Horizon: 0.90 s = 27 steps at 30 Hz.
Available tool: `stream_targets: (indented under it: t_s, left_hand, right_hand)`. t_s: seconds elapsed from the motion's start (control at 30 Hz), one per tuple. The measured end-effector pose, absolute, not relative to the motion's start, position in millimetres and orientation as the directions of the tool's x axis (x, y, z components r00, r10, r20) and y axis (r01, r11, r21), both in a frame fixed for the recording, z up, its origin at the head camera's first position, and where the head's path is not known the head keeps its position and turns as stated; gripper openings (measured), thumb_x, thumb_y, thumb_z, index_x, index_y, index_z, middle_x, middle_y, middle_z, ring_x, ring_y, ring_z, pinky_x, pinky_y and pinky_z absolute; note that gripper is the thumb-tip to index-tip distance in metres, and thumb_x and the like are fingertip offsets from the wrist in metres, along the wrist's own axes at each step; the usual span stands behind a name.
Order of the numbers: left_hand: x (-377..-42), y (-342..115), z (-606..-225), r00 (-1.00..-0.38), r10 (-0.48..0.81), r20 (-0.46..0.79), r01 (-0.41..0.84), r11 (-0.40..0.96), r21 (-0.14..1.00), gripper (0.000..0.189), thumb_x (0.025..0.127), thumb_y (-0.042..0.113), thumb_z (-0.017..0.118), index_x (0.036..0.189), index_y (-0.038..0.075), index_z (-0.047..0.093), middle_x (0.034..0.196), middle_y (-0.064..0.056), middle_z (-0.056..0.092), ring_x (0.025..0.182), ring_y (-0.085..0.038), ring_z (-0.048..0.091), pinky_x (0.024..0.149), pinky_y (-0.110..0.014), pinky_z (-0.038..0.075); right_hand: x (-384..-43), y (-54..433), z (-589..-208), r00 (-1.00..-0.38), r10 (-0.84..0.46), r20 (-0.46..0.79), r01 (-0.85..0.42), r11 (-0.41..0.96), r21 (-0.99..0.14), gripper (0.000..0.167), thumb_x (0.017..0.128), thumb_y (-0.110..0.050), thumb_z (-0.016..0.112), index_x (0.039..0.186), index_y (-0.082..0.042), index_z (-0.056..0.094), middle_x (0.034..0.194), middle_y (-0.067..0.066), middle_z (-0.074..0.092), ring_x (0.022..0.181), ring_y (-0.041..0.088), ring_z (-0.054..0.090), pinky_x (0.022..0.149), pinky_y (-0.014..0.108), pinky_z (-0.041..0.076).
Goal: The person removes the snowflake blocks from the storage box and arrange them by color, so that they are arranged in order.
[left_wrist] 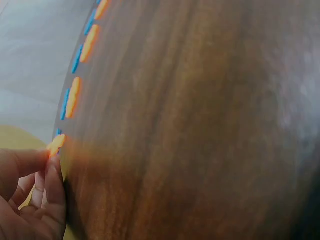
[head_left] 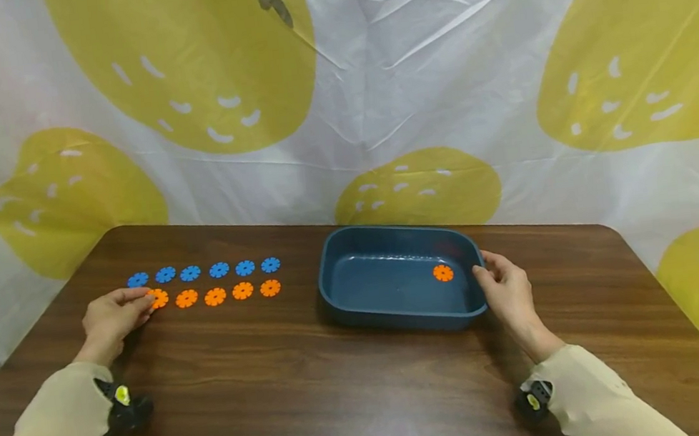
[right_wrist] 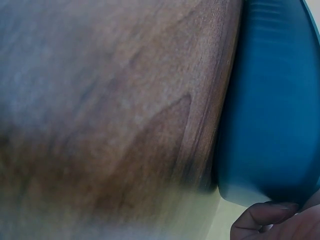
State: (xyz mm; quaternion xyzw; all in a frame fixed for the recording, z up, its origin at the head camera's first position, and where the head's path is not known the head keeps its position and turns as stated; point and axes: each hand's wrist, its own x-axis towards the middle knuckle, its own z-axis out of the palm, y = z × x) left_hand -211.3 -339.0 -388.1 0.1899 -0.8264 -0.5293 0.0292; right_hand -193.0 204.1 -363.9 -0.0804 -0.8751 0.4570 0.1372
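My left hand (head_left: 112, 318) pinches an orange notched disc (head_left: 159, 298) between thumb and fingers at the left end of a row. In the left wrist view, that orange disc (left_wrist: 57, 144) stands tilted at the fingertips. More orange discs (head_left: 215, 296) continue the row to the right. Behind them runs a row of blue notched discs (head_left: 219, 269). My right hand (head_left: 508, 293) grips the right end wall of a dark blue rectangular basin (head_left: 399, 316), thumb at the rim. One orange disc (head_left: 443, 273) lies inside the basin, towards its right end.
The brown wooden table (head_left: 294, 411) has rounded back corners. Close behind it hangs a white cloth (head_left: 241, 180) printed with yellow fruit. The basin stands near the table's back edge, right of the disc rows.
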Motion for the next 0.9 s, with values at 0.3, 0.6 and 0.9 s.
stream_targets:
  t_s: [0.3, 0.6, 0.9]
  left_hand:
    - [-208.9, -337.4, -384.2, -0.914, -0.398, -0.077, -0.327, 0.612, 0.720, 0.038, 0.089, 0.028, 0.063, 0.111, -0.003, 0.065, 0.080, 0.001, 0.065, 0.060, 0.000, 0.053, 0.052, -0.019, 0.046]
    - [-206.8, -335.9, -382.0, -0.926, -0.371, -0.074, -0.323, 0.673, 0.665, 0.039, 0.091, 0.029, 0.061, 0.109, -0.005, 0.064, 0.111, -0.025, 0.060, 0.095, -0.035, 0.047, 0.067, -0.032, 0.034]
    - [-206.8, -334.1, -381.5, -0.936, -0.351, -0.038, -0.297, 0.724, 0.623, 0.035, 0.091, 0.027, 0.060, 0.106, -0.005, 0.065, 0.113, -0.028, 0.059, 0.099, -0.041, 0.047, 0.078, -0.046, 0.037]
  right_hand:
    - [-192.8, 203.9, -364.2, -0.949, 0.264, 0.175, 0.008, 0.574, -0.819, 0.036, 0.094, -0.015, 0.055, 0.126, 0.002, 0.056, 0.069, 0.004, 0.056, 0.056, 0.000, 0.046, 0.051, 0.017, 0.040]
    - [-193.2, 204.3, -364.1, -0.949, 0.263, 0.171, 0.014, 0.580, -0.815, 0.036, 0.094, -0.015, 0.055, 0.126, 0.001, 0.056, 0.071, 0.005, 0.056, 0.057, 0.000, 0.046, 0.051, 0.017, 0.039]
    - [-193.7, 204.6, -365.3, -0.952, 0.262, 0.160, 0.018, 0.568, -0.823, 0.037, 0.094, -0.015, 0.055, 0.127, 0.001, 0.055, 0.070, 0.002, 0.054, 0.057, 0.003, 0.046, 0.050, 0.018, 0.040]
